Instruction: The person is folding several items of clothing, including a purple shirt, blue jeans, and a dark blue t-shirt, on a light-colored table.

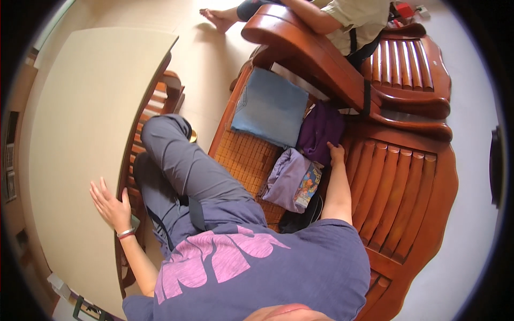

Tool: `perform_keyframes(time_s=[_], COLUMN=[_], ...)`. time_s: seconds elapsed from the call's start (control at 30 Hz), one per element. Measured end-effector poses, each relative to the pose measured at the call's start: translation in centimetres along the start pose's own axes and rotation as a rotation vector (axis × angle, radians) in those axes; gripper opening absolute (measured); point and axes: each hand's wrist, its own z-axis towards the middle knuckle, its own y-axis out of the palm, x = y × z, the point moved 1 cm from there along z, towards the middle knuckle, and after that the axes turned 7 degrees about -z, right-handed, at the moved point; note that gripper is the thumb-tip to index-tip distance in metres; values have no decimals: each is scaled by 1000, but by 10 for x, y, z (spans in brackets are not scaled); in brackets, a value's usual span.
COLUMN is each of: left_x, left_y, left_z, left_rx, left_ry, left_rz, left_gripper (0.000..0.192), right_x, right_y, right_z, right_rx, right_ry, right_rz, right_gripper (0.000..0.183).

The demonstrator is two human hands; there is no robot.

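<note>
My left hand rests with fingers apart on the edge of the pale tabletop, holding nothing. A bracelet and a red cord circle its wrist. My right hand touches the lower right edge of a dark purple garment, against the wooden backrest. Some of its fingers are hidden, so its grip is unclear. Left of that garment lies a folded blue denim piece. Nearer to me is a folded lavender garment with a colourful cartoon print. A black item shows partly beneath it.
I sit on a wooden settee whose seat bears a woven tile mat. A slatted backrest runs along the right, and a thick armrest crosses beyond the clothes. Another person sits past it, a bare foot on the floor.
</note>
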Motion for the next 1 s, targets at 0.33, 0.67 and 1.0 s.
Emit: perform_keyframes(time_s=[0.33, 0.67, 1.0], left_x=[-6, -3, -9], left_y=[-2, 1, -9], left_z=[-4, 2, -3], left_rx=[8, 6, 23], left_ry=[-27, -6, -20], left_rz=[-22, 52, 46], left_gripper=[77, 75, 75], right_x=[-36, -120, 40], right_y=[-9, -66, -43], right_z=[-35, -68, -211], right_rx=[-226, -373, -519], right_ry=[279, -110, 304], right_rz=[360, 557, 498], right_gripper=[59, 41, 52])
